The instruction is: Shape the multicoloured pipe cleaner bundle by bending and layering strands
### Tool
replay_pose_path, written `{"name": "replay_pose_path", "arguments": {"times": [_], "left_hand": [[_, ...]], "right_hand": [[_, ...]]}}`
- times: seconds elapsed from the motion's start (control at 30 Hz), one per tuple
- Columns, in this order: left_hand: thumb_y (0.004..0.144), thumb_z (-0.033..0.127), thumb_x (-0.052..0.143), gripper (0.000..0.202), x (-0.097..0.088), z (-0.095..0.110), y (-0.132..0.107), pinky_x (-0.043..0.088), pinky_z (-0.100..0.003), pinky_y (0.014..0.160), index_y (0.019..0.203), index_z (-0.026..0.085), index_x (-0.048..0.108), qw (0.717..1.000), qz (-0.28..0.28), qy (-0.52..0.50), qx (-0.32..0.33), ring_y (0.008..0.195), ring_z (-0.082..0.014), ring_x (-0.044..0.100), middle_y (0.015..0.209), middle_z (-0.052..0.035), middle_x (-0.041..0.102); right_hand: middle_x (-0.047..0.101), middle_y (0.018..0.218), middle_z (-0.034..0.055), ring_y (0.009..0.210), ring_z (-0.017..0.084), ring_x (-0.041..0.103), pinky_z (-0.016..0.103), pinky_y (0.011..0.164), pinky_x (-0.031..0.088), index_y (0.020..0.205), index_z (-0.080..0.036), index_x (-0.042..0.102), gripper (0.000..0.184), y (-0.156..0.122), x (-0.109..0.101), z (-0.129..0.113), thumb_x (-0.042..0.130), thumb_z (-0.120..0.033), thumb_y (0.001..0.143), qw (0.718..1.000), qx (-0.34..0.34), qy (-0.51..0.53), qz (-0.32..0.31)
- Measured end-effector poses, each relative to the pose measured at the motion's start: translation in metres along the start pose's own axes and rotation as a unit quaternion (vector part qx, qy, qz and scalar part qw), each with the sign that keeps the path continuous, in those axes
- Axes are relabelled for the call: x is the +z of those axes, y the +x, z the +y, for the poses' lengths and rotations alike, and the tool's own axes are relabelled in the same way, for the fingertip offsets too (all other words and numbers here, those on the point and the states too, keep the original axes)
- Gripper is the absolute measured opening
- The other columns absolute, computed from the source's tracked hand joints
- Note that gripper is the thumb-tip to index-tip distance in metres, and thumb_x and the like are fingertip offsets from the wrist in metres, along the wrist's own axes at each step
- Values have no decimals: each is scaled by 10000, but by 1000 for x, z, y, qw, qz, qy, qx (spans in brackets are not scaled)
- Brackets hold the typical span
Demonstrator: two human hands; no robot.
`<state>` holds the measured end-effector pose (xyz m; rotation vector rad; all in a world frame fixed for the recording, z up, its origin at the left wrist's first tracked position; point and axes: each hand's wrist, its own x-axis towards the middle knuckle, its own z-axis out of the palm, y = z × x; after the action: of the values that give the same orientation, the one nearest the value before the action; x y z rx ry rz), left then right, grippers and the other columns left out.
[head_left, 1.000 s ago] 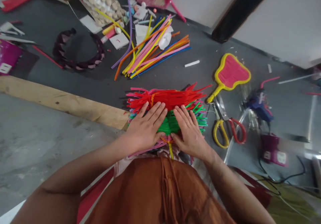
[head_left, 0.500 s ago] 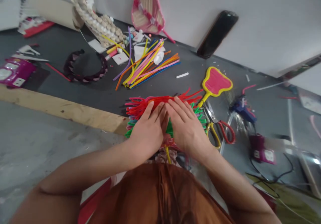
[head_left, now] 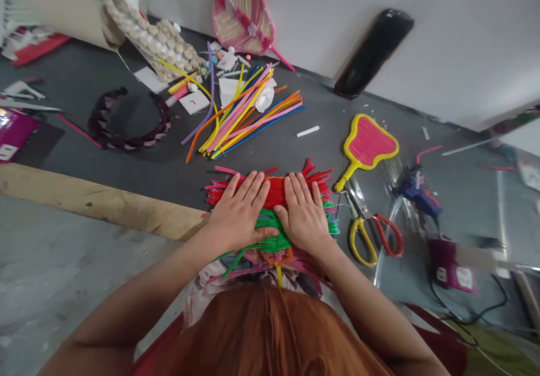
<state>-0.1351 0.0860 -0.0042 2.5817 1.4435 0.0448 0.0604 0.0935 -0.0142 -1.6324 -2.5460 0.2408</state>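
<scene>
The left hand [head_left: 239, 214] and right hand [head_left: 302, 214] are lying flat, fingers stretched out, side by side on the red-and-green pipe-cleaner bundle [head_left: 276, 189]. Scissors [head_left: 371, 235] are lying at the bundle's 3 o'clock, loose pipe cleaners [head_left: 244, 112] at its 12 o'clock.

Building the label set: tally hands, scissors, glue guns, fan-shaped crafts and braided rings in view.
Hands: 2, left hand and right hand, flat on the red-and-green pipe-cleaner bundle
Yellow-and-red-handled scissors: 1
Blue glue gun: 1
Fan-shaped crafts: 2, yellow-rimmed pink paddle, pink-trimmed stick fan
Dark braided ring: 1
Total: 7
</scene>
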Motion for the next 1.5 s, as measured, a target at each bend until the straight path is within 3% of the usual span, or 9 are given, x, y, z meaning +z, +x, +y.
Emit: {"name": "replay_pose_path", "arguments": {"times": [0.27, 0.57, 0.73, 0.93, 1.03, 1.13, 1.3, 1.4, 1.5], "left_hand": [[1005, 419, 348, 679, -55, -23, 34, 345, -478, 1108, 1566, 104, 131, 986, -133, -63, -76, 1417, -286, 419, 1557, -220, 383], [718, 410, 712, 312, -105, -33, 64, 475, -269, 707, 947, 198, 717, 961, -256, -88, -50, 810, -217, 691, 889, -32, 759], [767, 348, 634, 345, -178, -24, 54, 452, -211, 699, 1072, 189, 650, 976, -177, -125, -26, 853, -158, 653, 968, 18, 716], [808, 314, 618, 317, -254, 10, 25, 490, -328, 781, 1078, 148, 635, 993, 113, 22, -39, 814, -211, 678, 820, 1, 660], [892, 234, 529, 231, -219, 23, -2, 523, -400, 850, 1063, 127, 642, 959, 248, 131, 51, 911, -262, 699, 909, -83, 717], [938, 122, 463, 207, -140, 25, -29, 444, -442, 1069, 977, 163, 662, 908, 333, 190, 171, 1147, -251, 656, 1196, -118, 715], [906, 316, 632, 169, -28, 14, -74, 399, -574, 1109, 1020, 202, 687, 962, 174, 148, 153, 1202, -282, 635, 1215, -122, 717], [772, 715, 633, 642, -22, 6, -89, 275, -684, 1144, 1147, 195, 657, 974, 122, 103, 163, 1355, -357, 497, 1392, -179, 596], [923, 616, 494, 563, -49, 10, -90, 224, -638, 1186, 1265, 185, 615, 969, 173, 103, 146, 1413, -335, 429, 1438, -164, 559]], "right_hand": [[385, 1572, 174, 1462, 320, 333, 567, 1179, 224, 1529, -103, 334, 592, 31, -43, 16, 409, -326, 986, 991, -26, 16, -134], [725, 772, -21, 722, 168, 647, 243, 650, 450, 908, -203, 754, 282, 80, -122, 33, 721, -421, 732, 948, -90, 49, -302], [641, 718, -45, 658, 124, 571, 230, 607, 386, 910, -186, 715, 266, 59, -195, 30, 639, -412, 794, 976, -113, 79, -170], [632, 727, 11, 737, 186, 616, 421, 880, 459, 1019, -174, 686, 277, 25, -264, 12, 621, -403, 878, 979, -98, -142, 111], [718, 875, 35, 882, 205, 660, 601, 1134, 237, 1059, -198, 673, 240, -3, -234, 7, 456, -276, 992, 946, -148, -211, 195], [717, 1197, 38, 1170, 221, 610, 632, 1191, 98, 1191, -261, 643, 302, -36, -157, 13, 426, -168, 1002, 943, -176, -165, 230], [654, 1345, 88, 1288, 298, 554, 706, 1155, 152, 1314, -296, 606, 399, -89, -39, 25, 563, -212, 926, 980, -142, -78, 114], [599, 1414, 98, 1366, 314, 483, 701, 1139, 215, 1375, -310, 566, 461, -106, -34, 34, 567, -276, 915, 985, -138, -52, 92], [641, 1363, 78, 1370, 306, 484, 677, 1130, 272, 1275, -308, 644, 361, -116, -70, 45, 550, -295, 927, 983, -117, -25, 140]]}}
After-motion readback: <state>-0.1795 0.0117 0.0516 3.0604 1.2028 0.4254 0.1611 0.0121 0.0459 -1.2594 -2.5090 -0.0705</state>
